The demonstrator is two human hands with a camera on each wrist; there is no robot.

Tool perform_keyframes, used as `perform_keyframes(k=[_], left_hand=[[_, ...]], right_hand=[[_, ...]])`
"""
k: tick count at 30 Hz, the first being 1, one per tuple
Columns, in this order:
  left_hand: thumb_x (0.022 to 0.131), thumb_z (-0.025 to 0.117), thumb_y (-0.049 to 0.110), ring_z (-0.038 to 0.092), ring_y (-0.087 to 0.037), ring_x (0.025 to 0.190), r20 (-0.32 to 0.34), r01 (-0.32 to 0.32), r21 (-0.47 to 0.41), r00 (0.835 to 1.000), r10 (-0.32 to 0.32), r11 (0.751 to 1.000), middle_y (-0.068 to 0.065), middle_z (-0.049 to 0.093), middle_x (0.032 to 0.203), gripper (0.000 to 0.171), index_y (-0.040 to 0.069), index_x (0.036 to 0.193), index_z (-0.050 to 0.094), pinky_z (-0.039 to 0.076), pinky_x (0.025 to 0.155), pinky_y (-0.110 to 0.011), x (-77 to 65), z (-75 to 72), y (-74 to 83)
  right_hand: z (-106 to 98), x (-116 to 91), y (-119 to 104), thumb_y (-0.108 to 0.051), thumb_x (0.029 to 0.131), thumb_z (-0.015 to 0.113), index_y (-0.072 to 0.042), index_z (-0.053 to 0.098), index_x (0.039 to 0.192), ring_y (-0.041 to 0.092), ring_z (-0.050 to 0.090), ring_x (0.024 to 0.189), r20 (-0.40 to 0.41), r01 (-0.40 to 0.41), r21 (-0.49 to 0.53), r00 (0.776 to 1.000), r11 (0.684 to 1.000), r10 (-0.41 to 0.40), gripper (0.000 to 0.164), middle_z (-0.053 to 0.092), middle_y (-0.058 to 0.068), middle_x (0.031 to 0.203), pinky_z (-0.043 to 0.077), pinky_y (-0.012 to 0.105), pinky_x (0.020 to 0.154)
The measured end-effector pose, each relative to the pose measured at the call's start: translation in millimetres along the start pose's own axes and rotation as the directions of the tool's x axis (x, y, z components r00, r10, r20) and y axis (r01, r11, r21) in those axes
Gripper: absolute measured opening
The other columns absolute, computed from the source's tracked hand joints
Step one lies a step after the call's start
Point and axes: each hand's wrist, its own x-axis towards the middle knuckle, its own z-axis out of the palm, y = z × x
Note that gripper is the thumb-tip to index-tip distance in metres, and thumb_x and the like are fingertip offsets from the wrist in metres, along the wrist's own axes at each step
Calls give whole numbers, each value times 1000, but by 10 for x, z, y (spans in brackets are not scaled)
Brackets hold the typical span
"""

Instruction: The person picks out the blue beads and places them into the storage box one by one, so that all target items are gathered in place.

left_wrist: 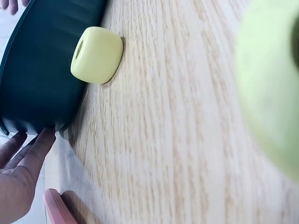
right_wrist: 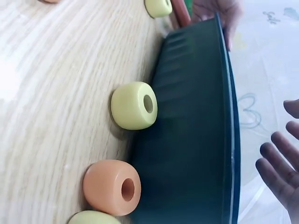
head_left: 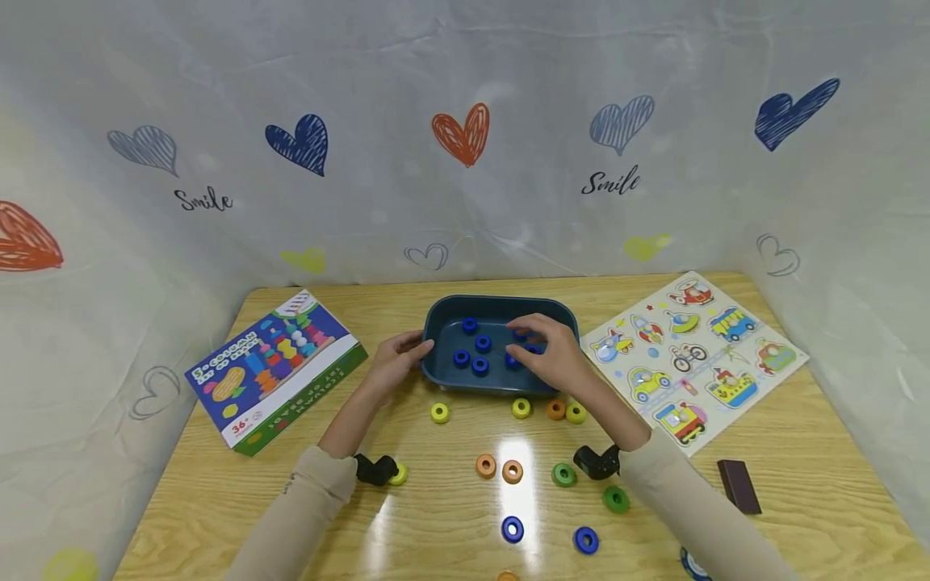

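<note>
A dark blue-green tray (head_left: pixel 501 389) stands at the back of the table with several blue ring-shaped beads (head_left: pixel 483 344) inside. My left hand (head_left: pixel 395 359) is at the tray's left end, its straight fingers (left_wrist: pixel 39 149) touching the outer wall and its thumb near the rim. Over the tray's right part hovers my right hand (head_left: pixel 555 355), fingers spread apart and holding nothing; it hides some beads beneath. Along the tray's front lie a yellow bead (right_wrist: pixel 134 106), an orange bead (right_wrist: pixel 110 186) and other yellow beads.
A bead-set box (head_left: pixel 276 367) lies at left and a vehicle picture board (head_left: pixel 693 355) at right. Orange beads (head_left: pixel 485 466), green beads (head_left: pixel 563 474) and blue beads (head_left: pixel 512 529) are scattered in front. A dark brown block (head_left: pixel 739 486) is at the right. A curtain hangs behind.
</note>
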Motion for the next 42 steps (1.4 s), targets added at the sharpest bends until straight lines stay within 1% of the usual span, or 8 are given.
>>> perform_keyframes(k=[9, 16, 20, 25, 30, 35, 38, 42], left_hand=[[89, 63, 30, 53, -23, 111, -10, -7, 3, 1000, 7, 1000, -12, 53, 126, 50, 6, 132, 50, 45, 92, -35, -21, 8, 14], [91, 60, 25, 51, -25, 113, 16, -17, 6, 1000, 16, 1000, -15, 51, 129, 49, 3, 133, 48, 43, 94, -36, -108, 39, 131], [93, 58, 22, 50, -27, 115, 28, -2, -12, 1000, 3, 1000, -17, 49, 130, 48, 1, 134, 45, 43, 94, -38, -135, 41, 174], [90, 62, 28, 51, -26, 113, 27, -13, -38, 1000, 14, 999, -15, 51, 128, 51, 5, 133, 47, 44, 93, -37, -22, 20, 19], [90, 63, 29, 54, -24, 110, 2, -9, -31, 1000, 10, 999, -12, 53, 125, 49, 6, 131, 50, 45, 91, -35, -19, 27, 4], [89, 63, 30, 54, -21, 109, -17, 2, -9, 1000, -2, 1000, -10, 54, 125, 50, 7, 131, 50, 45, 91, -33, -25, 24, 7], [89, 63, 30, 53, -21, 110, -15, -1, -5, 1000, 0, 1000, -11, 54, 125, 50, 7, 131, 50, 45, 91, -34, -29, 19, 7], [89, 63, 29, 54, -22, 109, -16, -1, -14, 1000, 1, 1000, -11, 54, 125, 49, 7, 131, 50, 45, 91, -34, -35, 11, 6]], right_hand=[[43, -423, -152, -13, 82, 72, -14, 67, 106, 16, 61, 83, 67, -1, 38, 998, 999, -1, 25, 63, -2, 100, 53, 29, 67], [161, -836, -380, 0, 80, 71, -2, 66, 104, 22, 63, 79, 175, 36, 150, 982, 988, -63, 25, 65, 7, 95, 54, 30, 63], [278, -1094, -329, -5, 82, 70, -3, 65, 101, 19, 63, 77, 232, 69, 194, 966, 979, -114, 20, 65, 7, 93, 54, 28, 61], [410, -1383, -226, -6, 79, 73, -7, 65, 103, 18, 62, 77, 244, 66, 178, 964, 982, -108, 25, 65, 4, 95, 52, 28, 60], [455, -1540, -246, -10, 76, 76, -9, 66, 103, 12, 60, 77, 249, 134, 112, 955, 985, -158, 29, 65, -1, 97, 50, 22, 63], [523, -1650, -232, -8, 74, 77, -11, 64, 103, 10, 58, 84, 301, 193, 129, 927, 973, -224, 32, 64, -3, 98, 49, 19, 64], [558, -1696, -216, -7, 74, 77, -12, 64, 104, 8, 56, 86, 353, 186, 141, 908, 972, -225, 33, 62, -4, 99, 48, 17, 65], [586, -1724, -212, -7, 72, 78, -15, 65, 102, 4, 53, 88, 400, 195, 76, 892, 978, -209, 34, 60, -7, 100, 46, 16, 69]])
